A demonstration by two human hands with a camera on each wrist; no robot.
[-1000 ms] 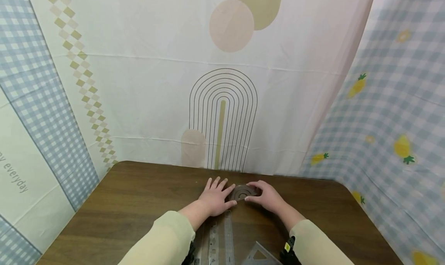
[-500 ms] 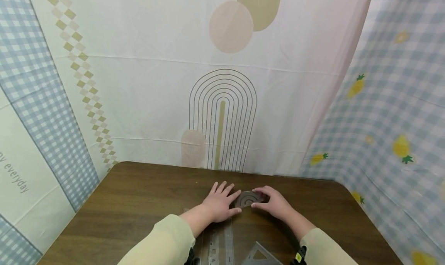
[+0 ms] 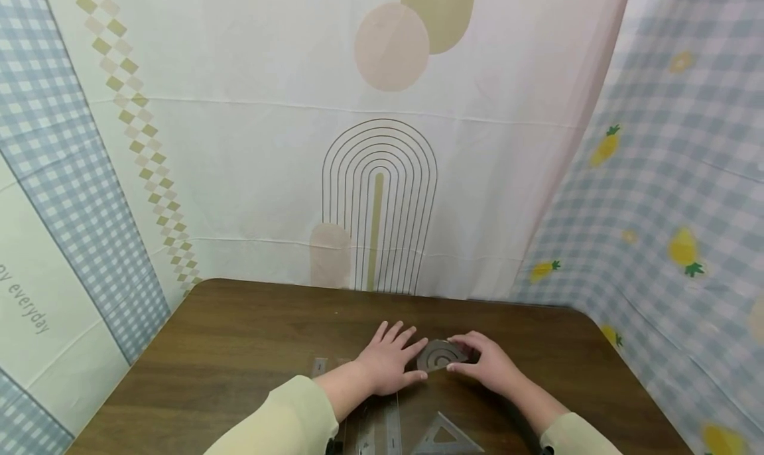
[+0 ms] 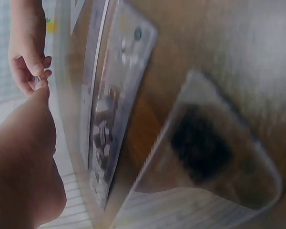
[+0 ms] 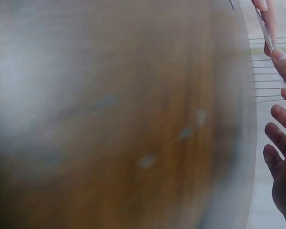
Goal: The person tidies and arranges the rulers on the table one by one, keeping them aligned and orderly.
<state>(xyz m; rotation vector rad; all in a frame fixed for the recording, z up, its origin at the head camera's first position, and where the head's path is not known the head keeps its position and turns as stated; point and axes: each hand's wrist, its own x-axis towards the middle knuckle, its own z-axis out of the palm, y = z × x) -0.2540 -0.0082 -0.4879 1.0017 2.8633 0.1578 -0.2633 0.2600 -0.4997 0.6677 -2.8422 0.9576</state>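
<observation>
A clear protractor (image 3: 440, 355) with concentric arcs is held over the table between both hands. My left hand (image 3: 390, 365) has its thumb and index finger at the protractor's left end, the other fingers spread out straight. On the right end, my right hand (image 3: 492, 369) pinches it between thumb and fingers. The right wrist view shows the protractor (image 5: 269, 36) nearly edge-on, a thumb of each hand on its near side. The left palm is hidden in the left wrist view.
Clear rulers (image 3: 392, 428) lie below my left forearm, partly covered by it. Right of them is a clear set square (image 3: 447, 435). A clear stencil-like ruler (image 4: 109, 109) and a clear triangular piece (image 4: 248, 157) appear in the left wrist view. Patterned cloth (image 3: 251, 176) hangs behind the table.
Both hands have moved right and nearer to the front together with the protractor, which has tilted a little. More of a ruler shows left of my left wrist.
</observation>
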